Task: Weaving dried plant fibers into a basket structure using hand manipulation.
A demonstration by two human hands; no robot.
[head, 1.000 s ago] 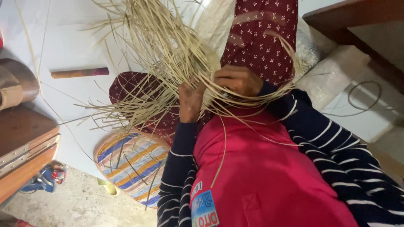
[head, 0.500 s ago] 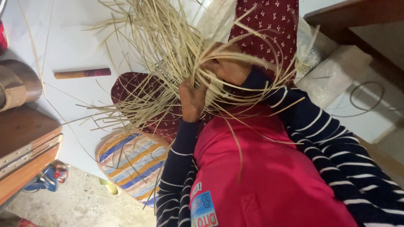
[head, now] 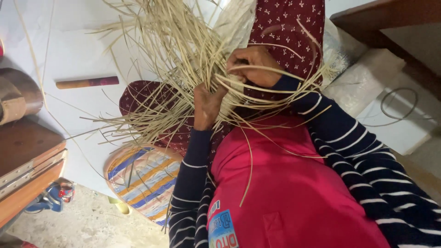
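Right hand (head: pixel 253 65) now uncovered | left hand (head: pixel 207 104) clutching straw strands (head: pixel 170 50)

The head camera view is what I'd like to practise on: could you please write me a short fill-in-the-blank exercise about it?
1. Both hands, the left hand and the right hand, grip a bundle of thin, pale ____.
2. The sleeves are dark navy with white ____.
3. The stick lying on the white sheet is ____ of both hands.
4. The woven mat with blue and orange bands lies under the ____ forearm.

Missing words: straw strips; stripes; clear; left
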